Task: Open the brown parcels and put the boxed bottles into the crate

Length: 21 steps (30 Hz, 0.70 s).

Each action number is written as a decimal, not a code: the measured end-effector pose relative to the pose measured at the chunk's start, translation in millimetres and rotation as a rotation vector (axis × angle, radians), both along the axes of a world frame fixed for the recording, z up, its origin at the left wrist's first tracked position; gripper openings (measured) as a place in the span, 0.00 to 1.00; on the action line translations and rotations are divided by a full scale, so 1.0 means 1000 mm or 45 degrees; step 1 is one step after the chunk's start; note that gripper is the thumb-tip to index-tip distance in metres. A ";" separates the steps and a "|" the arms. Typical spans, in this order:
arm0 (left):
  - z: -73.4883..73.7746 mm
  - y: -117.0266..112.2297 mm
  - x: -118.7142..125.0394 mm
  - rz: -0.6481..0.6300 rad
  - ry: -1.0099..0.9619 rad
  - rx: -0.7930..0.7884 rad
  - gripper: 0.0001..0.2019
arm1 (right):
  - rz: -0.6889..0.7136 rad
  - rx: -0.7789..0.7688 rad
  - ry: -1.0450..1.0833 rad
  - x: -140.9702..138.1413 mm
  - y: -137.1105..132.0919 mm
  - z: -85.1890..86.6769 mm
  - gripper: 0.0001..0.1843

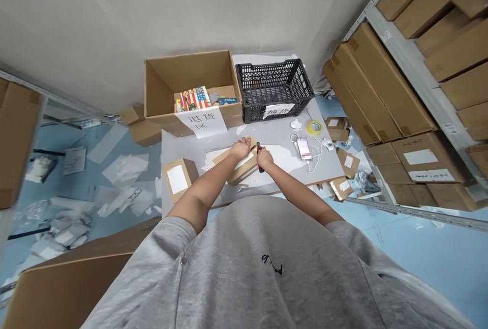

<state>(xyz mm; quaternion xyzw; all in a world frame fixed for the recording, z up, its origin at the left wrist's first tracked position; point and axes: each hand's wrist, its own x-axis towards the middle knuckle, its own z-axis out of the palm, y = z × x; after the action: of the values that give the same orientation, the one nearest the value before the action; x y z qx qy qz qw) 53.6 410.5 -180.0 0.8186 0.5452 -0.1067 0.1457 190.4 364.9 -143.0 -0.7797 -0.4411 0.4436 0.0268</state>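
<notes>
Cardboard box (pixel 243 169), long axis diagonal

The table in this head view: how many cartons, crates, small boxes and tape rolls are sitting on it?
Open cardboard carton: 1
Black plastic crate: 1
Small cardboard boxes: 2
Yellow tape roll: 1
Total: 5

Flat brown carton (pixel 244 170) angled on a grey table (pixel 282 138), red-and-black box cutter (pixel 260 162) at its edge
</notes>
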 end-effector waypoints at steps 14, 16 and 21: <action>-0.004 -0.005 -0.004 0.108 -0.105 0.067 0.33 | -0.043 0.033 0.160 0.000 -0.008 -0.003 0.19; -0.012 -0.009 -0.004 0.120 -0.129 0.130 0.34 | -0.053 0.071 0.204 0.011 -0.012 -0.006 0.20; -0.030 -0.008 -0.014 -0.035 -0.209 0.253 0.34 | -0.095 0.230 0.213 0.055 -0.017 -0.017 0.21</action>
<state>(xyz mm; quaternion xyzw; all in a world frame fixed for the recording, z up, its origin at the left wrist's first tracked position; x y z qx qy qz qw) 39.1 402.2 -209.9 0.8425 0.5279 0.0131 0.1065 245.5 347.6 -159.8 -0.7503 -0.4463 0.4641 0.1501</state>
